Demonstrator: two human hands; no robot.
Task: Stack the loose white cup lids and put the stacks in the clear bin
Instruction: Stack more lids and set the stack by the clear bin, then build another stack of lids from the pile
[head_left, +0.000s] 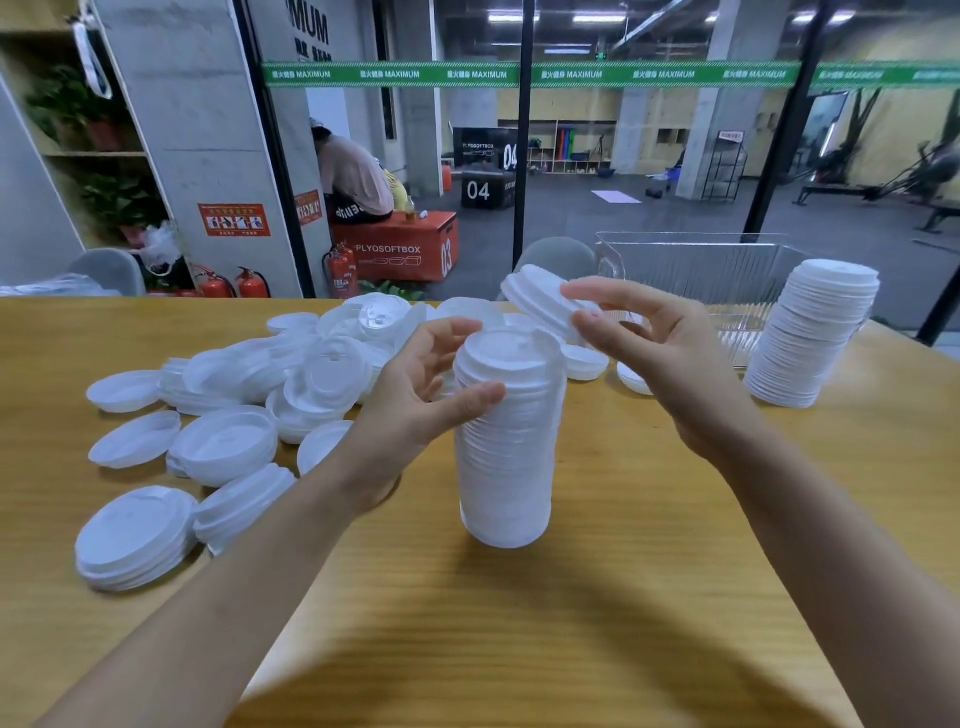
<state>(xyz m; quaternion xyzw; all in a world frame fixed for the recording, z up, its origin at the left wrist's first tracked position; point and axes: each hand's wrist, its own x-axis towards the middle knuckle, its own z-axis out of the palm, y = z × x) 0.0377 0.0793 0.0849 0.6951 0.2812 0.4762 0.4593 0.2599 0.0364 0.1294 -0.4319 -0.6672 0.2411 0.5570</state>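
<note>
Head view: left hand (415, 395) curls round a tall lid stack (506, 457) on the table (519, 623); right hand (660, 353) pinches nested lids (540, 301) tilted above it. A finished stack (815, 338) stands beside the clear bin (691, 260), seemingly empty; many loose lids (234, 415) lie unstacked.

bare table (519, 623) in front, loose lids (234, 410) crowding left

- Light wooden desk (571, 634).
- Orange plyo box (400, 249), a person (353, 176) seated on it.
- Red fire extinguishers (343, 275) by the concrete pillar (208, 130).
- Grey chair (558, 257) behind the desk.
</note>
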